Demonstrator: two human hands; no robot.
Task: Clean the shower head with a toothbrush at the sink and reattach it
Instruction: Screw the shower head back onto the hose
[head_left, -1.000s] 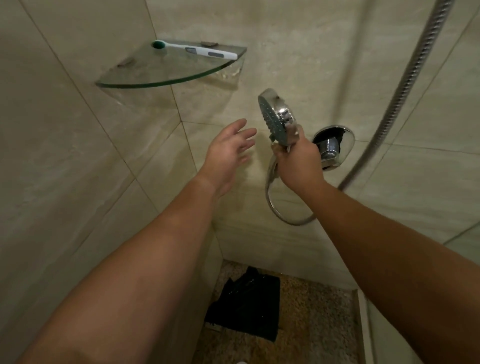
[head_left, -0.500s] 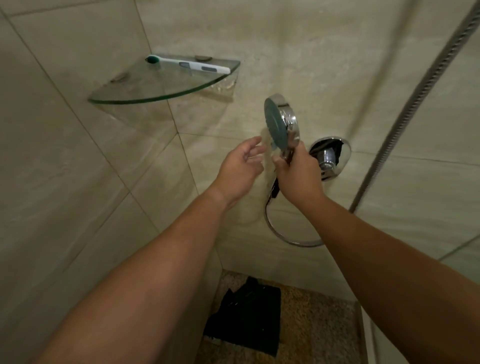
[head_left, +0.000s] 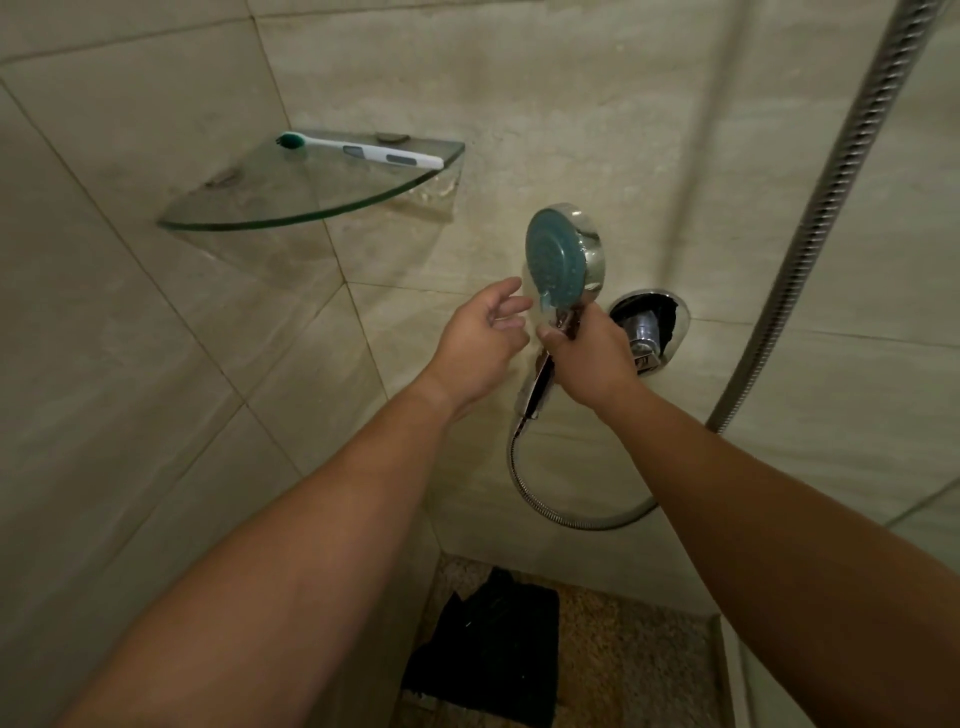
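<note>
So my right hand (head_left: 587, 353) is wrapped around the handle of the round chrome shower head with the teal-grey spray face (head_left: 558, 260), holding it upright in front of the beige tiled wall, just left of the chrome wall valve (head_left: 649, 327). Compared to a second ago, my left hand (head_left: 480, 338) has moved in a lot closer: it's right beside the head now, fingers loosely curled and slightly apart, holding nothing. The ribbed metal hose (head_left: 566, 509) loops below my wrist. The white toothbrush with green bristles (head_left: 363, 151) hasn't budged from the glass corner shelf (head_left: 291, 208). A black cloth (head_left: 488, 644) lies on the pebbled floor.
</note>
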